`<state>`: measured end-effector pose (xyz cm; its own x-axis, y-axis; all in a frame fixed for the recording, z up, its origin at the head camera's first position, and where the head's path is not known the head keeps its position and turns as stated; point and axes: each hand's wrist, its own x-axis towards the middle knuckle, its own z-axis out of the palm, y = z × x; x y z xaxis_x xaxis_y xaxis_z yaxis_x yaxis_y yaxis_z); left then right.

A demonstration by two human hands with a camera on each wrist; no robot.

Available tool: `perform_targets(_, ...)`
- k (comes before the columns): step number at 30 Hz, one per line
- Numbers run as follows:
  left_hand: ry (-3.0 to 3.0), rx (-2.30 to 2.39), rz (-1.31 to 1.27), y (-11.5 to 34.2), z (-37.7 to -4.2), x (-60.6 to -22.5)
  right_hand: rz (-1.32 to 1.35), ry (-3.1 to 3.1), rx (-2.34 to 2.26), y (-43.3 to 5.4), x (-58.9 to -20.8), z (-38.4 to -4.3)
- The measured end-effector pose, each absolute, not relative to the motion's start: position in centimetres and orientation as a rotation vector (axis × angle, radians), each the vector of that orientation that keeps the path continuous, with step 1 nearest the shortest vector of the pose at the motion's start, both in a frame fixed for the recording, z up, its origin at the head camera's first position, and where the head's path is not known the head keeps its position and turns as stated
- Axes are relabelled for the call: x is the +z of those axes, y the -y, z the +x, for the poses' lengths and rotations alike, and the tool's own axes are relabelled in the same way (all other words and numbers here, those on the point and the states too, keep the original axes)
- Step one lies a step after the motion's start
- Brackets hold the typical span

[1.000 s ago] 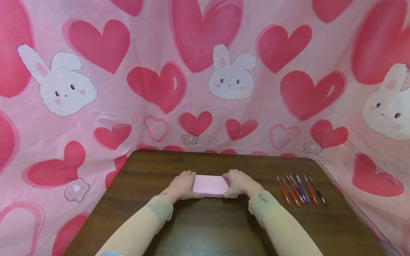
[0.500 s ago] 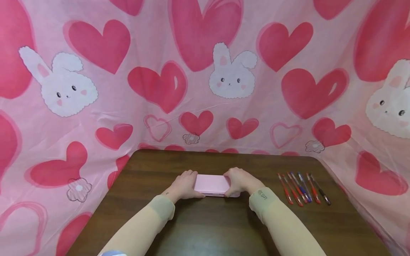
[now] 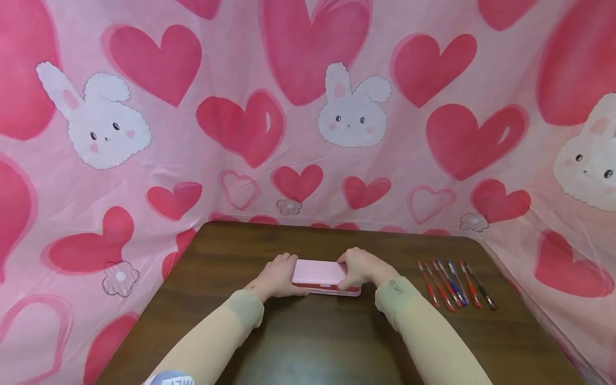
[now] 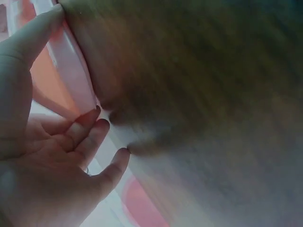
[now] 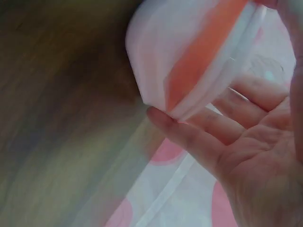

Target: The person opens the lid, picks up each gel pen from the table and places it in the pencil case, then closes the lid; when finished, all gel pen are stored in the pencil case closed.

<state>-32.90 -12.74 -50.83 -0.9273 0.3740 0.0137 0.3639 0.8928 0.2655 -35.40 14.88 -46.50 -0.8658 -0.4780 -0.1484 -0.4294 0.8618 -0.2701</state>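
Observation:
A flat pink box (image 3: 317, 272) with a lid lies on the table, between both hands. Its lid stands slightly raised at the front, and a red-orange band shows in the gap. My left hand (image 3: 278, 277) grips the box's left end, thumb at the near edge. At the opposite end, my right hand (image 3: 363, 268) holds the box with its thumb on the front side. Seen from the left wrist, the box (image 4: 73, 66) sits between thumb and fingers. The right wrist view shows the box's rounded corner (image 5: 147, 61) with fingers beneath or behind it. What lies inside is hidden.
To the right on the brown wooden table (image 3: 308, 337) lies a row of several pens (image 3: 454, 283) with red, blue and black parts. A pink cloth (image 3: 298, 139) with hearts and rabbits hangs behind the table and along its sides.
The box's lid has lifted a little, so a red-orange band now shows along the front. Both hands keep their places at the ends. The head view has shifted slightly.

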Motion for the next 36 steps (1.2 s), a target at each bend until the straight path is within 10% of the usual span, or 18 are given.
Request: perform_targets(36,-2.945,0.78,0.449,13.3,-32.7,-51.4,-0.634,-3.063,-1.419,-17.7,-49.1,-35.1)
